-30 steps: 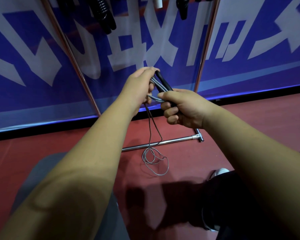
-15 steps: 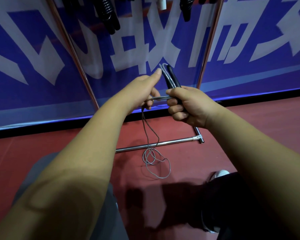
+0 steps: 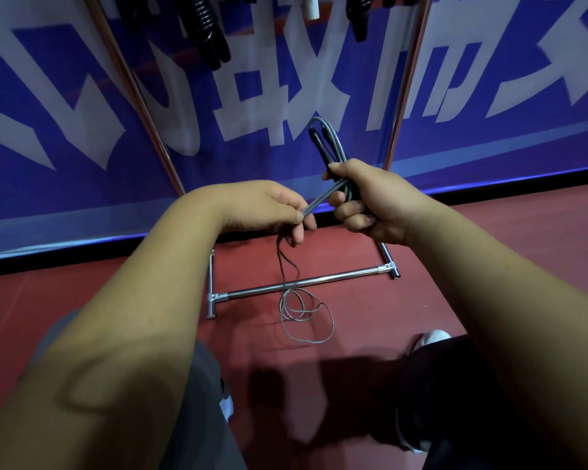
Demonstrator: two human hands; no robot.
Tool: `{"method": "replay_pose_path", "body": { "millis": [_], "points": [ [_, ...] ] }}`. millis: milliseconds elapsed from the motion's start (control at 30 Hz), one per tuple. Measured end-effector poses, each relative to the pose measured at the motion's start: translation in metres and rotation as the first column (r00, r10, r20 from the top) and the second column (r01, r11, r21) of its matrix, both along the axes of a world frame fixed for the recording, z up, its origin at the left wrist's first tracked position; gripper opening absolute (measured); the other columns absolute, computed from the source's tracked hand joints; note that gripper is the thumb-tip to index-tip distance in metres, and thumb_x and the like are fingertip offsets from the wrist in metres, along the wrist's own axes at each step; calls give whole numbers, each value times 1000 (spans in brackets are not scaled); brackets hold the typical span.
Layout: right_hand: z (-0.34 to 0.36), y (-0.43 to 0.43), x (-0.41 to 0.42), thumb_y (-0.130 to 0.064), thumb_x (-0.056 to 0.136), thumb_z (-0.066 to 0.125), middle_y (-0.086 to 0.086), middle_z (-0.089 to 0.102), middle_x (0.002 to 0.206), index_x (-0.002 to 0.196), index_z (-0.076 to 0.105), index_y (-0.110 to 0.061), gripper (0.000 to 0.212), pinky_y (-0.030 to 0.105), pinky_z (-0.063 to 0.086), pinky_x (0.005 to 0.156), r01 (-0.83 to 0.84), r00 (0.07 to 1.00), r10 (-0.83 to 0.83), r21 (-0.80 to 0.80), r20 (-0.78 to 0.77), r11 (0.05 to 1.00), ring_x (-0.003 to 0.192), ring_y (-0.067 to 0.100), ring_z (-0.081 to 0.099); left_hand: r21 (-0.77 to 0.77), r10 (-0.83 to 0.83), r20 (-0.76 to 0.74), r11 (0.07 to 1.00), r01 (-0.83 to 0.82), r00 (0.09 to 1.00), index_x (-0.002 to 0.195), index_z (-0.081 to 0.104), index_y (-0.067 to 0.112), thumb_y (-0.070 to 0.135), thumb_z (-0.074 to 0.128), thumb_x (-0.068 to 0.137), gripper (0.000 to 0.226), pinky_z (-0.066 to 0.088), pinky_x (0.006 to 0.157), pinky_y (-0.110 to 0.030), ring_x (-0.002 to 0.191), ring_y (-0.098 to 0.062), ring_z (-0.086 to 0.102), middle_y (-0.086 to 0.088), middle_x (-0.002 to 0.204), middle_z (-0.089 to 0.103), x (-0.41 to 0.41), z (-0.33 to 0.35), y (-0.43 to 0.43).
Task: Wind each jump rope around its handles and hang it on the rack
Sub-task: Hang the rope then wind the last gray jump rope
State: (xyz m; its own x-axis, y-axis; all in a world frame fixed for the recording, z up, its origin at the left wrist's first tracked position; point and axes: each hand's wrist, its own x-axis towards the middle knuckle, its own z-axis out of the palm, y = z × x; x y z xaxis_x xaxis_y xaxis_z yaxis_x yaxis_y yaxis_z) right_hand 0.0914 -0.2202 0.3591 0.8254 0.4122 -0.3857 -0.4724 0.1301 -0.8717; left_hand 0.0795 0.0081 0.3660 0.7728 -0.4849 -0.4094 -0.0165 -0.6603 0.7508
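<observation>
Jump rope (image 3: 334,147): its two black handles (image 3: 320,147) are bunched side by side in the right hand (image 3: 374,205). Their long axis runs up and a little to the left, with the free ends pointing at the banner (image 3: 82,96). Grey cord (image 3: 319,203) lies along the handles and loops over their tips. The right hand's fingers are curled tight round handles and cord together, with the thumb laid across the front. From that fist a doubled strand of cord slants down and left to the left hand (image 3: 269,208), whose thumb and fingers pinch it. Below the pinch the cord hangs straight down, crosses the rack's chrome base bar (image 3: 319,282) and ends in loose coils (image 3: 299,312) on the red floor (image 3: 489,266). The rack (image 3: 403,96) stands just ahead, its two uprights rising against the blue banner with white characters. Other ropes (image 3: 207,32) with black handles hang near the top edge. A white shoe (image 3: 433,336) shows at lower right.
</observation>
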Motion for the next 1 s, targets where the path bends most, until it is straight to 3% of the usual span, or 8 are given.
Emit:
{"method": "replay_pose_path", "body": {
  "millis": [167,300,433,533,567,633,833,1000],
  "points": [
    [5,-3,-1,-21,106,56,1,47,70,109,51,-15,9,19,12,41,-78,997,78,-10,-3,997,56,8,21,170,-47,63,985,35,997,103,77,39,31,62,104,16,47,110,-39,102,-7,69,12,104,79,5,-8,6],
    [6,-5,-13,-16,107,47,3,51,70,87,50,-10,21,16,11,38,-417,906,410,-58,-110,907,45,3,27,352,-35,236,935,-51,971,109,73,46,44,66,100,12,52,104,-40,107,-10,69,18,111,75,11,-17,6],
    [3,-4,-27,-15,109,39,-2,52,60,81,48,-5,31,18,7,39,-672,734,645,-88,-215,736,39,-1,29,104,9,293,994,-41,956,108,71,31,17,69,100,16,54,84,-31,94,-10,70,6,106,77,11,-16,11],
    [-8,-1,-30,-7,102,48,7,54,73,106,50,-9,5,17,10,38,-744,655,719,-31,-232,667,45,3,30,-115,72,216,992,-48,974,115,73,20,23,70,103,13,55,100,-30,111,-14,72,3,118,77,8,-4,-1],
    [-12,0,-30,-4,101,48,10,54,78,111,51,-14,14,16,12,39,-753,643,727,-23,-241,658,46,4,30,-140,63,221,990,-32,973,116,73,19,21,71,102,14,53,106,-30,118,-17,71,2,121,77,7,0,-5],
    [-17,1,-30,-3,100,51,12,54,84,102,55,-14,12,15,14,38,-774,616,745,-25,-256,632,48,6,30,-177,38,218,984,2,975,114,75,14,14,73,99,15,53,109,-30,121,-20,69,-3,120,77,4,6,-13],
    [-27,8,-30,-3,102,55,7,58,81,89,55,-5,13,15,15,37,-642,767,596,-264,-238,720,52,8,26,-211,103,275,976,-45,956,98,75,10,7,82,88,13,56,103,-48,96,-23,73,-11,100,78,-6,21,-23],
    [-29,6,-16,0,101,52,14,58,89,93,46,-14,18,19,10,43,-391,920,370,-335,-129,857,51,9,25,-93,138,435,990,-108,890,89,76,24,14,77,82,13,57,81,-39,80,-15,68,1,86,76,-6,29,-17]
  ]
}}
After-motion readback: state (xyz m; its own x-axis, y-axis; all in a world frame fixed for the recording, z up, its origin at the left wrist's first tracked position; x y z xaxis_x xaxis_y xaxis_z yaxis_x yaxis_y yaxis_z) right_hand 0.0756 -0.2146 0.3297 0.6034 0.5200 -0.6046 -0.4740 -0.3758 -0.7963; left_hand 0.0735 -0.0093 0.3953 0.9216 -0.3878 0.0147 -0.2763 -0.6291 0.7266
